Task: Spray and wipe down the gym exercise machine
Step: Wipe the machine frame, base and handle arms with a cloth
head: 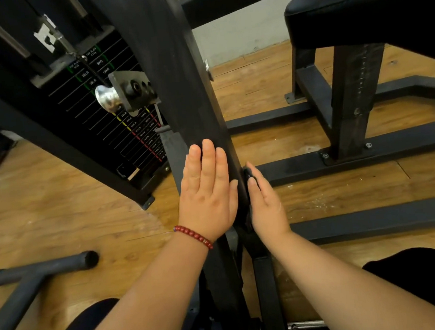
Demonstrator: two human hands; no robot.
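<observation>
Left hand (208,191) flat, fingers straight, on the front face of the machine's slanted black post (180,95). Right hand (265,205) open against the post's right edge, pressing a dark wad (248,175) there; cloth or not, can't tell. Red bead bracelet (193,236) on left wrist. Weight stack (120,120) behind, left of post. Wooden floor (59,201) beneath.

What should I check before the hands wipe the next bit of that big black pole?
1. Left hand flat on the black post: ok.
2. Right hand against the post's right side: ok.
3. Cloth under the right hand: cannot tell; only a dark scrap shows by the thumb.
4. Spray bottle within sight: not ok, none shows.
5. Post already wet with spray: cannot tell.
6. Both hands apart from the weight stack: ok.
</observation>
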